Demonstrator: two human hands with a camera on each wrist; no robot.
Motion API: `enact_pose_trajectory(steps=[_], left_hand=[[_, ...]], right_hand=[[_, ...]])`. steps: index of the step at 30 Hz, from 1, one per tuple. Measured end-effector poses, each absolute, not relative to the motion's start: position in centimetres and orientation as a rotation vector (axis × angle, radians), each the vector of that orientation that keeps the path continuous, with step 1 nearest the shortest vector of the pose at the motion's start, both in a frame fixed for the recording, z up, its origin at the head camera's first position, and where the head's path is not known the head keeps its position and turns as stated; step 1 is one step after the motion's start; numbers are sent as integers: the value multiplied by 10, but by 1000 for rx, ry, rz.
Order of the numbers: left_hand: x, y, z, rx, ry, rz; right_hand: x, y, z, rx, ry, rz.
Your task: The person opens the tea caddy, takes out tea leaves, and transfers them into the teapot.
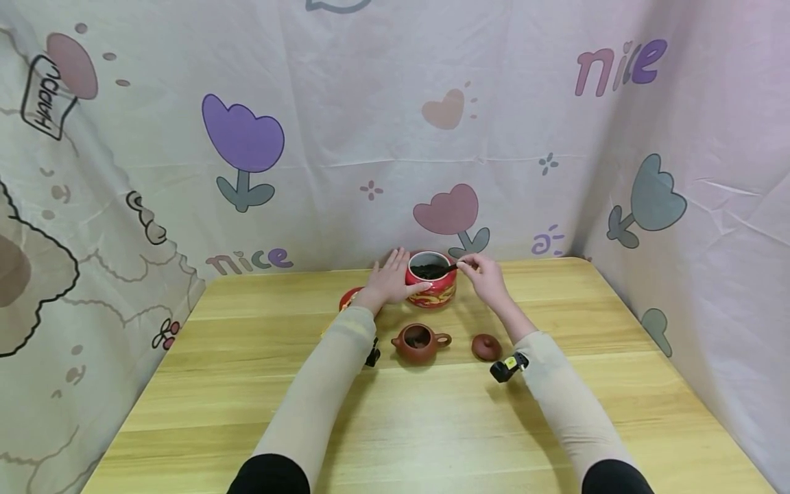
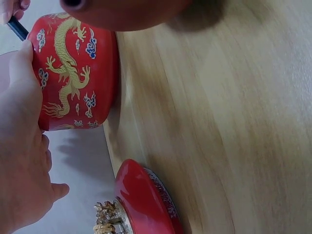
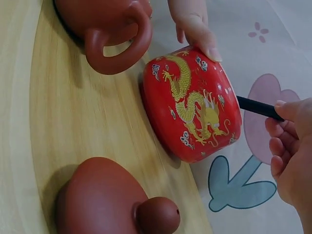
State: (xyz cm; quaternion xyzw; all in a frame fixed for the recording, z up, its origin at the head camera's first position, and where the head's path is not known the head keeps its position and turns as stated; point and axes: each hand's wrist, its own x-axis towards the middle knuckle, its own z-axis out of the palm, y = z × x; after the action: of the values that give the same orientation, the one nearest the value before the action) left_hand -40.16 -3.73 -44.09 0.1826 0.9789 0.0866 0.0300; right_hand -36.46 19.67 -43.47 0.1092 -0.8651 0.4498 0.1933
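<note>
A red jar (image 1: 432, 298) with a gold dragon stands at the far edge of the table. Its wide mouth shows dark, leaf-like bits inside. My left hand (image 1: 389, 280) rests against the jar's left side, fingers straight, thumb across the front near the rim. On the other side my right hand (image 1: 486, 280) pinches the black handle of a spoon (image 3: 258, 107) between thumb and fingers. The spoon's far end is down in the jar, hidden in the right wrist view. Nearer stands an uncovered brown clay teapot (image 1: 417, 350), some dark matter inside it.
The teapot's round lid (image 1: 486, 347) lies to the right of the pot, close to the right wrist. A red jar lid (image 2: 146, 200) with a gold ornament lies left of the jar, partly behind the left arm. Printed cloth (image 1: 345, 137) hangs right behind the table (image 1: 432, 425).
</note>
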Motion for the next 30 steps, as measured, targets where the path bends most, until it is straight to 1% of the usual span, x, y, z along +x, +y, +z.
enact_pose_trajectory(steps=[19, 30], left_hand=[[-400, -36, -443, 575, 3010, 318], [-399, -37, -442, 565, 3033, 317]], right_hand=[[-356, 207, -436, -25, -2347, 1446], [-352, 219, -438, -78, -2281, 1495]])
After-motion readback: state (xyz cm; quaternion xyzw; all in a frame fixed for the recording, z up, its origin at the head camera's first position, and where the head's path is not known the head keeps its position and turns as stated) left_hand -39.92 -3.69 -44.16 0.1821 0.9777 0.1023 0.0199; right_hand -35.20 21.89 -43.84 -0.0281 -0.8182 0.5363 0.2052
